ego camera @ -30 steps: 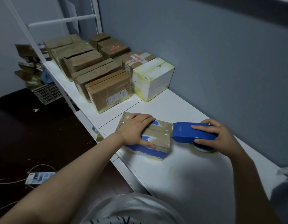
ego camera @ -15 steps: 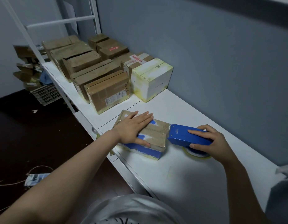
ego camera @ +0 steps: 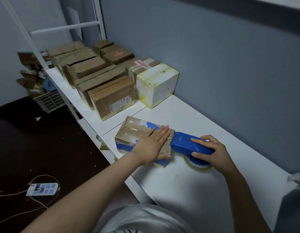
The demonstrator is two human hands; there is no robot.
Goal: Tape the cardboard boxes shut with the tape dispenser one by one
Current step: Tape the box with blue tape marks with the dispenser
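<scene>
A small flat cardboard box (ego camera: 130, 132) with blue and white patches lies on the white table (ego camera: 188, 182), with clear tape across its top. My left hand (ego camera: 153, 143) presses flat on the box's near right end, fingers straight. My right hand (ego camera: 211, 152) grips the blue tape dispenser (ego camera: 184, 143), whose front end touches the box's right edge. The tape roll (ego camera: 196, 163) under the dispenser rests on the table.
Several brown cardboard boxes (ego camera: 112, 96) and a white and yellow box (ego camera: 156, 84) stand in rows at the back left along the grey wall. A white ladder frame (ego camera: 65, 27) rises behind them. A crate (ego camera: 50, 101) and a cabled device (ego camera: 43, 189) lie on the dark floor.
My left hand has slid right along the box top and flattened out. The dispenser's front end has come up against the box's right edge. The camera has tilted a little.
</scene>
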